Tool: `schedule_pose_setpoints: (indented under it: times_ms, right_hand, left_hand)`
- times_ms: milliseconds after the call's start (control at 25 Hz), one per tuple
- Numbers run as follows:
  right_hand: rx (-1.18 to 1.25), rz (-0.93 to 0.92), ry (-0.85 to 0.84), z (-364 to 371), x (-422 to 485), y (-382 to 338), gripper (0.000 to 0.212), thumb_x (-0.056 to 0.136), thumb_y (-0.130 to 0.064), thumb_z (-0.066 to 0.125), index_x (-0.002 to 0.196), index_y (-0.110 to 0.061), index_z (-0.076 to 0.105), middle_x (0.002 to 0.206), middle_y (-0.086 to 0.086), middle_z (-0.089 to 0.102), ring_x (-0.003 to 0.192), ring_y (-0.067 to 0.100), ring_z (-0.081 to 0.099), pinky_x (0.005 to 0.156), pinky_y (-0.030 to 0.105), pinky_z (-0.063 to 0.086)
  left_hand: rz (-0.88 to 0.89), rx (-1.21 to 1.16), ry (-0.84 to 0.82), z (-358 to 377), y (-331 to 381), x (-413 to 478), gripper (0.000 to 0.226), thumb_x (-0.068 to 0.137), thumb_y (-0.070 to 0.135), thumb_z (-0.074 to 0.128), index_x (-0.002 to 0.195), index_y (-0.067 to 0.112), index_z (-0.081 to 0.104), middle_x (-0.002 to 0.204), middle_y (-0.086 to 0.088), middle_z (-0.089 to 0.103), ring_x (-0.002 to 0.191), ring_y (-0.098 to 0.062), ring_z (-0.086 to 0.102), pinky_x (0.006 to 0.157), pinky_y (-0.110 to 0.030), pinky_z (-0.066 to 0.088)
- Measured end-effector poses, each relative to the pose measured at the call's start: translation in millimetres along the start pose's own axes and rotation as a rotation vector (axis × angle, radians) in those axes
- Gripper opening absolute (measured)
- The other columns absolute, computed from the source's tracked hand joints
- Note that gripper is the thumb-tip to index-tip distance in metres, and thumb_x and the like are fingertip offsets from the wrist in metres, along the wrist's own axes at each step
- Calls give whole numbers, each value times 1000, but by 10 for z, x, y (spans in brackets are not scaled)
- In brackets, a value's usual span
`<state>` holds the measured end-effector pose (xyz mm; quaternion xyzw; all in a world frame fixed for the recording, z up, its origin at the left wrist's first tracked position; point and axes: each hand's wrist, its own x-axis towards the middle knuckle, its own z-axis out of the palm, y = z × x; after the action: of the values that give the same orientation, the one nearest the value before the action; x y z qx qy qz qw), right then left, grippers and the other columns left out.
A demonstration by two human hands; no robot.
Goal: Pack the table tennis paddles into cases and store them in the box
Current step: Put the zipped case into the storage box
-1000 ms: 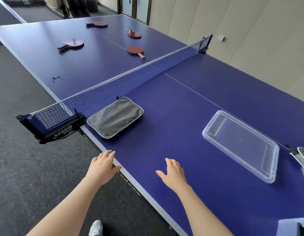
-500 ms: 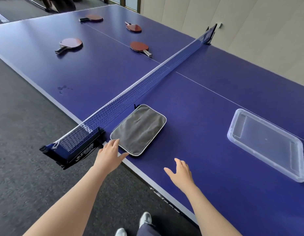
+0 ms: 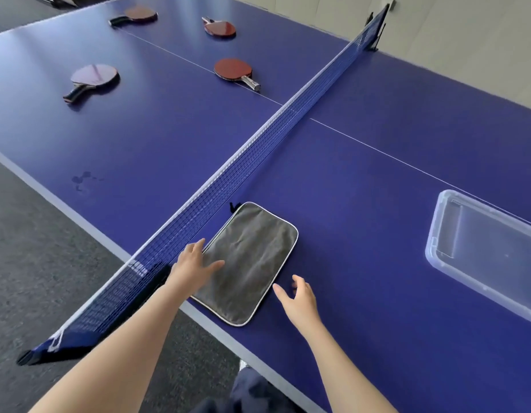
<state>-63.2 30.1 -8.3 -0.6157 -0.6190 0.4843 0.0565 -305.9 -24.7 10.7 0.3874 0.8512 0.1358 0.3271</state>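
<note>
Grey rectangular fabric case (image 3: 253, 260) lay flat on blue table (image 3: 362, 222), just beside dark mesh net (image 3: 258, 135). Left hand (image 3: 194, 263) was spread over its left edge, gripping nothing; right hand (image 3: 300, 299), fingers loosely extended, held nothing beside its right edge.

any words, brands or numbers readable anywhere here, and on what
No text can be read.
White mark at the near end of the net: too blurred to read.
Grey case, clear box, paddles: no lettering visible.
</note>
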Motion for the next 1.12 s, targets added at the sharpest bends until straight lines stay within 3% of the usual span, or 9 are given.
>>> schedule_pose_setpoints:
  times_ms: [200, 440, 760, 1120]
  right_hand:
    - [167, 91, 22, 62, 152, -186, 68, 88, -41, 62, 143, -11, 34, 135, 6, 44, 119, 19, 48, 96, 27, 39]
    - [276, 201, 91, 207, 239, -376, 69, 86, -40, 66, 141, -9, 38, 136, 8, 46, 125, 23, 45, 106, 38, 38]
    - [346, 329, 198, 421, 263, -645, 57, 81, -30, 73, 125, -12, 42, 124, 10, 50, 111, 24, 53, 96, 40, 46]
    - [446, 370, 292, 411, 89, -751, 61, 84, -26, 71, 133, -14, 36, 128, 10, 50, 115, 26, 53, 99, 45, 46]
  left_hand:
    - [-86, -97, -103, -73, 9, 358, 87, 84, 49, 66, 152, 17, 21, 148, -8, 37, 133, -26, 41, 107, -42, 39]
    - [-96, -130, -213, -85, 9, 707, 79, 81, 45, 71, 145, 16, 37, 139, -10, 43, 123, -23, 48, 97, -36, 45]
    - [-68, -171, -338, -79, -8, 933, 67, 76, 37, 79, 130, 14, 46, 121, -13, 49, 101, -25, 56, 92, -39, 51]
    - [-50, -402, -377, -74, 23, 901, 56, 74, 28, 82, 117, 12, 51, 110, -5, 61, 92, -20, 60, 85, -38, 53]
